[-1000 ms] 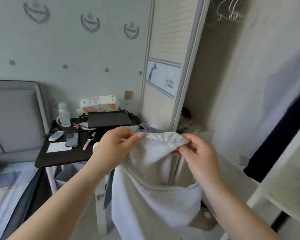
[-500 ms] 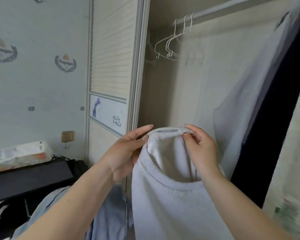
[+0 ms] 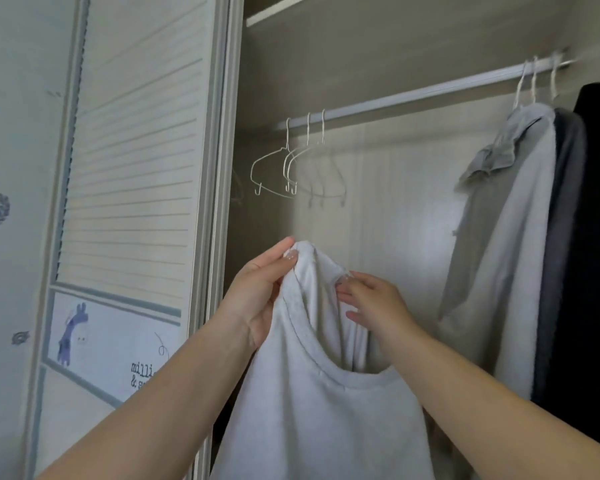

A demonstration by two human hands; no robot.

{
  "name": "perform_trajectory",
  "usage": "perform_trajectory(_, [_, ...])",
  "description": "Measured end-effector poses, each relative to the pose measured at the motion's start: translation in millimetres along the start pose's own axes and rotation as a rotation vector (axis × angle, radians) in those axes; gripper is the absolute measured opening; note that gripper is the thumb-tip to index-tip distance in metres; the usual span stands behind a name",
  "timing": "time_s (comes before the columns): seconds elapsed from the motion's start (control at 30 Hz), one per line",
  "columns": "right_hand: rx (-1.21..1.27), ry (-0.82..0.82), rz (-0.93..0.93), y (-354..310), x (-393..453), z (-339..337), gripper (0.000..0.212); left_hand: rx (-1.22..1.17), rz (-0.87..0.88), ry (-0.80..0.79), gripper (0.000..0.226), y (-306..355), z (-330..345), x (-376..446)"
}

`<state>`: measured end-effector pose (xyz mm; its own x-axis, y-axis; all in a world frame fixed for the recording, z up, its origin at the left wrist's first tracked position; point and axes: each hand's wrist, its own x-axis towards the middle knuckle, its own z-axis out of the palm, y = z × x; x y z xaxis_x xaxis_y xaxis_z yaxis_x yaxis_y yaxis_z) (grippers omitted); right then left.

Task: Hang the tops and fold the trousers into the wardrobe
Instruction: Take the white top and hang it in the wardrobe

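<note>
Right, head view, the only one. White top (image 3: 312, 403) is held up in front of the open wardrobe (image 3: 378, 36), below the rail (image 3: 413, 93). My left hand (image 3: 260, 292) pinches the collar at its highest point, thumb and fingertips closed on the fabric, palm turned toward the top. My right hand (image 3: 374, 303) is just right of that, at the far edge of the neck opening; fingertips touch the cloth, fingers fairly straight. Cannot tell if it actually grips. Neck opening gapes between both hands, body of the top hangs straight down past the bottom edge of the view. Both forearms reach up and forward from the lower corners, left one higher at the wrist.

Relative to the rail: three empty wire hangers (image 3: 291, 168) hang from it above and slightly left of my left hand, well apart from the top. Further right along the rail, a pale grey garment (image 3: 506, 244) hangs, with dark clothes (image 3: 589, 237) beside it. Left of the rail's end stands the louvred sliding door (image 3: 132, 150).
</note>
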<state>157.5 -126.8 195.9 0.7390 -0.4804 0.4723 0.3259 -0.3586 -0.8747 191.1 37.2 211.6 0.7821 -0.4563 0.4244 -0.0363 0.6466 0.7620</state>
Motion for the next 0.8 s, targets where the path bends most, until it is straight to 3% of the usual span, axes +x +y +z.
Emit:
perform_trajectory(0.17, [0.005,-0.075,0.032,-14.1,62.5,19.0,0.015,0.002,0.086,0.008,0.033,21.1,4.4,59.6])
perform_trajectory(0.27, [-0.075,-0.073,-0.004,-32.7,103.5,25.7,0.022,0.023,0.136,0.020,0.035,36.8,11.1,95.3])
perform_trajectory(0.47, [-0.338,0.096,-0.318,-79.7,196.6,43.5,0.025,0.145,0.213,0.062,0.034,57.6,10.1,161.7])
perform_trajectory(0.6, [-0.444,0.120,-0.441,-111.7,241.6,65.3,0.059,0.221,0.283,0.123,0.033,67.0,1.4,194.9])
perform_trajectory(0.7, [-0.425,0.072,-0.481,-122.7,275.3,84.2,0.070,0.290,0.330,0.151,0.032,77.6,-6.6,214.5])
perform_trajectory(0.8, [-0.560,0.074,-0.491,-121.1,298.0,97.4,0.069,0.346,0.354,0.157,0.030,89.6,-14.7,223.3])
